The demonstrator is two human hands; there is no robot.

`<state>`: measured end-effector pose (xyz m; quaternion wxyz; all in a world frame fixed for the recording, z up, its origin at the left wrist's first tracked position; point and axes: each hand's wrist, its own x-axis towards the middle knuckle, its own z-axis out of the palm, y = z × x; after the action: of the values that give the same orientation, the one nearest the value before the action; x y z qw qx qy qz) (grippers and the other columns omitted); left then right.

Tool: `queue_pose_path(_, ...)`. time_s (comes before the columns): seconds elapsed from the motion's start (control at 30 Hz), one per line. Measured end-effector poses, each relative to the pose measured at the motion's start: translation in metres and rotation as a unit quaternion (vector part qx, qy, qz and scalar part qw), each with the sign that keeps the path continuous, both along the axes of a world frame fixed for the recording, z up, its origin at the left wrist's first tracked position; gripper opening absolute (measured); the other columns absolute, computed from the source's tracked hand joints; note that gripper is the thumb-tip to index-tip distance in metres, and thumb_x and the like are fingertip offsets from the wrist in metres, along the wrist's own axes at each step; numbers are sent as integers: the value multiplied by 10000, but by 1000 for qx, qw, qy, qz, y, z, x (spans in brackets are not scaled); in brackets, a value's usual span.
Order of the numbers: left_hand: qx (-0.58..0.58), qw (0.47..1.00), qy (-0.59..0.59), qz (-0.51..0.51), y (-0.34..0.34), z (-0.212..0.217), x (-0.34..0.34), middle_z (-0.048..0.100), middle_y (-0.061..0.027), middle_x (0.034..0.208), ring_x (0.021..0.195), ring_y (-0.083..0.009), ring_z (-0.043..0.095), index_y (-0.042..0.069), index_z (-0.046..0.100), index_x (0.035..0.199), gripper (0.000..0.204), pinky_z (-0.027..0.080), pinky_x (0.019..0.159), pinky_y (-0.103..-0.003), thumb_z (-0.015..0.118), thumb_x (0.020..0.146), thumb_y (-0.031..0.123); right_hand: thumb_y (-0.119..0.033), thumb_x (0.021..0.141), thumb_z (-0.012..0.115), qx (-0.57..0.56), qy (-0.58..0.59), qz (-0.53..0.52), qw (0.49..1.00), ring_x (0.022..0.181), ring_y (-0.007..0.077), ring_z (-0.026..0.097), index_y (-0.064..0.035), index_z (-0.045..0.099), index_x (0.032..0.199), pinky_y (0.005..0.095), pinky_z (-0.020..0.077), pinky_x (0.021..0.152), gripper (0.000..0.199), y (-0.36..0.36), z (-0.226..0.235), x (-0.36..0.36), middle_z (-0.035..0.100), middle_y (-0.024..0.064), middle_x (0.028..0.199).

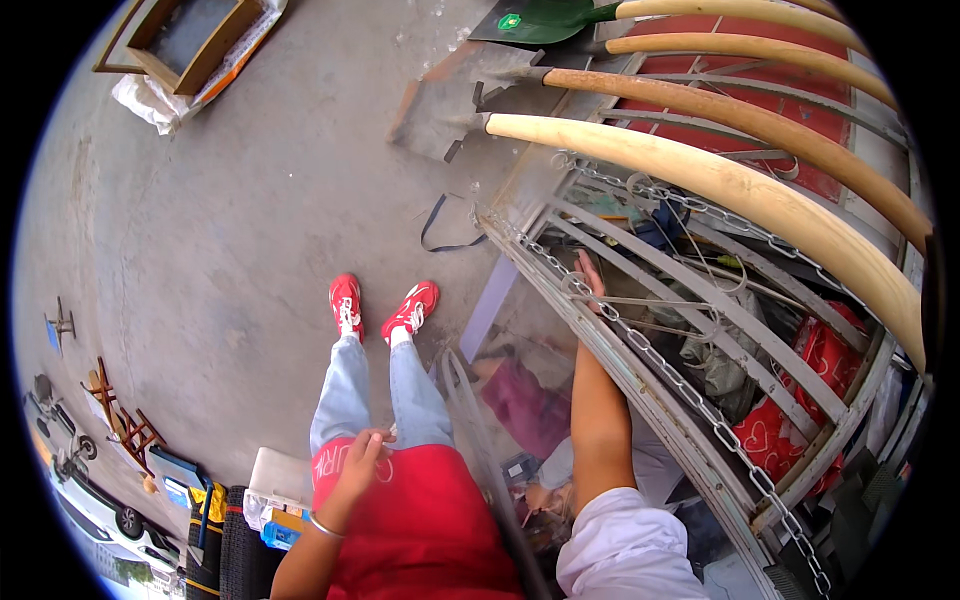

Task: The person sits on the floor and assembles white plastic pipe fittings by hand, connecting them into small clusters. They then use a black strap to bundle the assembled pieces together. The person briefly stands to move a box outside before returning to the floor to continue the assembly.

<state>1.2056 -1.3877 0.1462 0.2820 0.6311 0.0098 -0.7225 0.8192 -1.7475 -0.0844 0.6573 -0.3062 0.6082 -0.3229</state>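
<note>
My left hand (364,466) is closed in front of my red apron (410,520); its fingers are curled together, and what they hold, if anything, is too small to make out. My right arm reaches forward to a grey metal rack (640,345) on the right. There my right hand (590,278) has its fingers stretched out, beside the rack's edge and a metal chain (655,345) strung along it. I cannot tell whether the palm presses on the frame. Behind the bars lie a grey-green bag (735,370) and red fabric with heart outlines (785,430).
Several shovels with long wooden handles (700,175) lean across the rack. A dark strap (432,225) lies on the concrete floor (230,240). A wooden frame (190,45) is at far left. Tyres (245,545) and a white box (278,478) stand at lower left.
</note>
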Motion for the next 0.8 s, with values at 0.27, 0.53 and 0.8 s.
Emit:
queue_pose_path(0.27, 18, 999, -4, 37, -19, 3, -20, 640, -111, 1030, 799, -141, 593, -9, 550, 1114, 337, 480, 757, -272, 439, 1007, 291, -214, 906, 552, 107, -158, -449, 873, 1130, 231, 544, -16, 554, 1195, 327, 372, 1057, 350, 80, 148, 83, 564, 92, 1254)
queue_pose_path(0.53, -30, 999, -12, -29, -33, 2, -24, 641, -114, 1027, 812, -132, 579, -16, 543, 1111, 339, 477, 760, -272, 479, 993, 295, 32, 824, 628, 98, 172, 1, 980, 839, 93, 519, -45, 567, 995, 250, 434, 771, 198, 186, 203, 74, 548, 5, 919)
queue_pose_path(0.8, 113, 947, 300, -14, -98, 38, -74, 607, -39, 834, 679, -73, 506, 46, 582, 1001, 376, 427, 585, -232, 458, 992, 402, -37, 775, 629, 156, -104, 670, 718, 779, 174, 620, -3, 628, 934, 320, 498, 728, 163, 400, 330, 218, 663, 84, 854)
